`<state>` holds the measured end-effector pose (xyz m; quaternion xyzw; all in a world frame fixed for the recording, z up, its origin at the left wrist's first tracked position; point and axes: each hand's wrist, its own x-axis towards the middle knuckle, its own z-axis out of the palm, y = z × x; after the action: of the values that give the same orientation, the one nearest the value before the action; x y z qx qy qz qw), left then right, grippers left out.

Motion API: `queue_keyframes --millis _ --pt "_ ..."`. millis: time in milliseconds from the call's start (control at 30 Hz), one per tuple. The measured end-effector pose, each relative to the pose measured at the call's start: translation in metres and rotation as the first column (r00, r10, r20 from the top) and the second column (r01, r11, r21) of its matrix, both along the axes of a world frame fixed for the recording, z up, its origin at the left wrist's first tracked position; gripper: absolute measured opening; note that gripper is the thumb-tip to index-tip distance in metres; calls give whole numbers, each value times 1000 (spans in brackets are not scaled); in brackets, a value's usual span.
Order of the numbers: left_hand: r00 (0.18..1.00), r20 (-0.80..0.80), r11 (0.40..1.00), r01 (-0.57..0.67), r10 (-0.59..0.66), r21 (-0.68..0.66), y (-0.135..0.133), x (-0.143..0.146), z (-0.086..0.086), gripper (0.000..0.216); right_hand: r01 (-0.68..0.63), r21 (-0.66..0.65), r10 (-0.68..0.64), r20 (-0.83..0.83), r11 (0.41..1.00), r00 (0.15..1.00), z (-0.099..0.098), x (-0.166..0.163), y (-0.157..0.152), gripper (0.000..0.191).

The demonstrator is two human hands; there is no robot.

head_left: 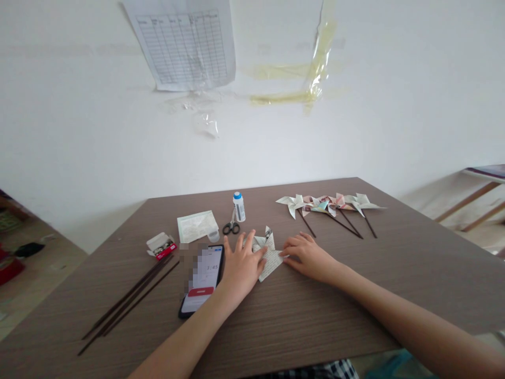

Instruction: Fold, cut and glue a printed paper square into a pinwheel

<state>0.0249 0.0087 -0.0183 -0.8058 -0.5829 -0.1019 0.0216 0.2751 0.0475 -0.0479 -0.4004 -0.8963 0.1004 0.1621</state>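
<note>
A partly folded paper pinwheel (270,263) with printed text lies on the table in front of me. My left hand (242,263) rests over its left side, fingers spread, pressing it down. At its right corner, the thumb and fingertips of my right hand (307,255) close on the paper's edge. Part of the pinwheel is hidden beneath my left fingers. Left of that hand a phone (207,273) with a lit screen lies flat on the tabletop.
Behind my hands stand a glue bottle (239,207) with a blue cap and black-handled scissors (231,227). Paper sheets (197,226), a small red-and-white box (161,246) and dark sticks (130,297) lie leftward. Several finished pinwheels (294,203) on sticks lie at the back right.
</note>
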Motion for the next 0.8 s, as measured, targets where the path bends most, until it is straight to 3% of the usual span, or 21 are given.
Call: queue_keyframes --millis 200,400,800 --pt "999 -17 999 -33 33 -43 -4 1 2 37 12 -13 -12 21 1000 1000 2 -1 -1 25" --pt "998 66 1000 -20 19 13 -6 0 0 32 -2 1 2 -4 1000 1000 2 0 -1 24" --pt "984 155 996 -84 90 -41 -3 1 2 43 3 -9 -3 20 1000 1000 4 -1 -1 26"
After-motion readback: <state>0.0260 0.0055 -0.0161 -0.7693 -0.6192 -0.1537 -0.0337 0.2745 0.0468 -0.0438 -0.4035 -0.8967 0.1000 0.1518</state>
